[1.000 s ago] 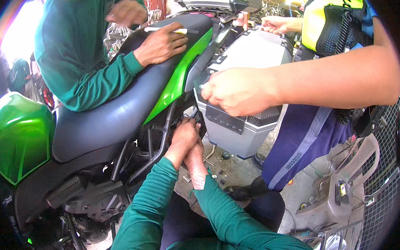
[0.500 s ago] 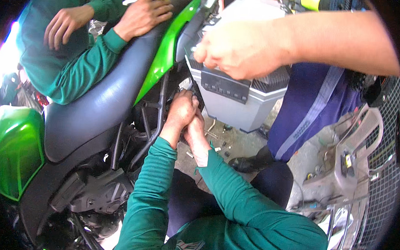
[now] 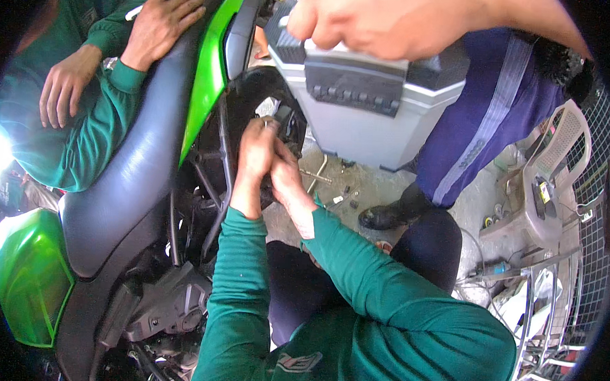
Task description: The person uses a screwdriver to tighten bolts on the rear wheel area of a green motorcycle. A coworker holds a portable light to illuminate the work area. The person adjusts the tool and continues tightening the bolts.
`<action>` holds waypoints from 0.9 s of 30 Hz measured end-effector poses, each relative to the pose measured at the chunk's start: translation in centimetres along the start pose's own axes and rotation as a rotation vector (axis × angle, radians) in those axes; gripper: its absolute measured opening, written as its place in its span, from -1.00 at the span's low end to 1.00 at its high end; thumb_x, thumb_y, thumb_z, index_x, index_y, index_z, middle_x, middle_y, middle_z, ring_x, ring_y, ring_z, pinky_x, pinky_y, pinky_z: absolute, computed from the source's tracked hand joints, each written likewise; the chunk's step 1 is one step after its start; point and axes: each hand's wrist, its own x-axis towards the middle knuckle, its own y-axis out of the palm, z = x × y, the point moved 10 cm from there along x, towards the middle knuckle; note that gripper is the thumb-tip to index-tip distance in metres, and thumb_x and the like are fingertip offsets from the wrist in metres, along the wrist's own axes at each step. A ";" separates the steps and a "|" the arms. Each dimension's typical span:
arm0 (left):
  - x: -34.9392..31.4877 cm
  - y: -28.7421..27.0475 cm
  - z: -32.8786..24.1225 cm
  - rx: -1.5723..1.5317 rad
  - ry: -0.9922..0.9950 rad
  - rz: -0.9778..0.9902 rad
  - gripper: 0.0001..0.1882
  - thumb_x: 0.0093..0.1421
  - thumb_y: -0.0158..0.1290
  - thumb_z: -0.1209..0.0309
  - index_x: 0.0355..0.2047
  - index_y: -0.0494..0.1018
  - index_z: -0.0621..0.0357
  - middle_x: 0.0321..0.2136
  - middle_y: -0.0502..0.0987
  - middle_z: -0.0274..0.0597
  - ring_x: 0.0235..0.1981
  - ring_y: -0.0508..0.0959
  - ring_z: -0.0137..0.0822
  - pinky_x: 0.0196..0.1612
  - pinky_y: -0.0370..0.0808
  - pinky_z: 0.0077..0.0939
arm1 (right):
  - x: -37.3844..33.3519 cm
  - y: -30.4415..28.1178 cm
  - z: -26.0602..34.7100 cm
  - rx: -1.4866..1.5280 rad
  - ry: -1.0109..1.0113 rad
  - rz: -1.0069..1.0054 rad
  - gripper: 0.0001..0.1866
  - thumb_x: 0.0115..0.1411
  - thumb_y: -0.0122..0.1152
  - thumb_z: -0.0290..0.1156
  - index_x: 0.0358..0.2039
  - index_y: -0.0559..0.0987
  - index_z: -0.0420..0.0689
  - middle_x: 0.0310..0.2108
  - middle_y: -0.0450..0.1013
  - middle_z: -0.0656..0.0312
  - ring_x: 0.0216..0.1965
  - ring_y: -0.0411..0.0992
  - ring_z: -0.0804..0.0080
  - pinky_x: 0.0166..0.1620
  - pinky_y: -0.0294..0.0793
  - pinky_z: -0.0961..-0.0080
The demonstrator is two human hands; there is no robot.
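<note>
My left hand (image 3: 254, 151) and my right hand (image 3: 286, 175) are together beside the rear of a green and black motorcycle (image 3: 136, 156), just behind its frame tubes (image 3: 217, 152). The left fingers curl at the top. Lower and to the right, my right hand is closed against the left one. What lies between the fingers is too small and covered to make out. Dark parts of the motorcycle's rear are close behind my fingertips. A grey hard case (image 3: 362, 128) with a black latch plate (image 3: 354, 84) is just to the right of my hands.
A co-worker's hand (image 3: 380, 23) reaches over the case from the right. Another person's hand (image 3: 168, 24) lies on the seat with a white marker-like object under it. Small parts lie on the floor (image 3: 335, 192). At right stand a plastic chair (image 3: 547, 180) and wire mesh (image 3: 593, 217).
The view has shifted, so the motorcycle sits further left. The co-worker's hand and the case are higher in the picture. My hands stay together, with the left fingertips now showing more.
</note>
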 end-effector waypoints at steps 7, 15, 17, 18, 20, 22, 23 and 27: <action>0.2 1.3 3.6 -0.369 -0.365 0.063 -0.49 0.54 -0.09 0.01 -0.26 0.62 0.19 -0.23 0.61 -0.23 -0.15 0.49 -0.34 0.05 0.39 -0.38 | 0.1 0.5 -0.7 0.135 0.162 0.025 -0.51 0.52 0.12 -0.29 0.38 0.43 -0.15 0.07 0.57 0.21 -0.03 0.55 0.48 0.00 0.56 0.43; 0.3 0.8 3.0 -0.708 -0.356 -0.009 -0.56 0.55 -0.16 0.15 -0.45 0.38 0.12 -0.34 0.55 -0.12 -0.15 0.48 -0.26 0.14 0.32 -0.38 | 0.7 1.1 0.7 -0.100 -0.034 0.149 -0.64 0.47 0.18 -0.48 0.21 0.60 -0.29 0.08 0.60 0.24 0.05 0.50 0.51 0.17 0.47 0.50; 0.4 0.6 2.1 -0.712 -0.257 0.007 -0.57 0.55 -0.18 0.14 -0.41 0.41 0.13 -0.34 0.56 -0.15 -0.18 0.51 -0.29 0.08 0.37 -0.42 | 0.6 1.3 1.0 -0.096 -0.057 0.168 -0.64 0.47 0.17 -0.48 0.22 0.59 -0.30 0.08 0.60 0.24 0.05 0.50 0.51 0.17 0.47 0.49; 0.2 0.4 2.3 -0.651 -0.267 -0.017 -0.55 0.56 -0.20 0.12 -0.40 0.43 0.13 -0.34 0.56 -0.17 -0.19 0.51 -0.30 0.05 0.39 -0.42 | 0.6 0.8 1.0 -0.256 -0.061 0.115 -0.62 0.47 0.19 -0.46 0.23 0.58 -0.31 0.06 0.60 0.21 0.03 0.52 0.48 0.17 0.49 0.47; -0.2 -0.2 2.6 -0.532 -0.274 -0.087 -0.50 0.58 -0.23 0.06 -0.36 0.46 0.14 -0.34 0.56 -0.20 -0.22 0.52 -0.33 -0.01 0.42 -0.42 | 0.5 0.3 0.8 -0.131 -0.039 0.060 -0.61 0.46 0.21 -0.44 0.23 0.57 -0.31 0.04 0.61 0.18 0.02 0.53 0.46 0.14 0.52 0.46; -0.2 -0.1 2.6 -0.522 -0.244 -0.096 -0.44 0.59 -0.26 -0.01 -0.34 0.49 0.15 -0.34 0.56 -0.22 -0.24 0.52 -0.35 -0.05 0.44 -0.41 | 0.2 -0.6 0.8 -0.062 -0.045 -0.044 -0.59 0.45 0.23 -0.40 0.24 0.57 -0.29 -0.02 0.63 0.17 -0.06 0.56 0.46 0.01 0.57 0.47; 0.0 -0.2 2.1 -0.512 -0.180 -0.078 -0.41 0.60 -0.28 -0.04 -0.32 0.50 0.15 -0.34 0.56 -0.23 -0.25 0.52 -0.36 -0.06 0.45 -0.40 | 0.1 -0.4 0.9 -0.084 -0.058 -0.032 -0.59 0.45 0.24 -0.40 0.23 0.58 -0.29 -0.03 0.63 0.19 -0.08 0.55 0.48 -0.03 0.56 0.49; 0.4 -1.0 2.8 -0.182 -0.237 -0.098 -0.31 0.58 -0.32 -0.20 -0.31 0.52 0.11 -0.44 0.48 -0.34 -0.41 0.44 -0.40 -0.24 0.42 -0.43 | -0.2 0.0 0.1 -0.089 0.005 0.030 -0.60 0.37 0.34 -0.41 0.15 0.62 -0.32 0.01 0.63 0.16 0.01 0.53 0.46 0.13 0.50 0.46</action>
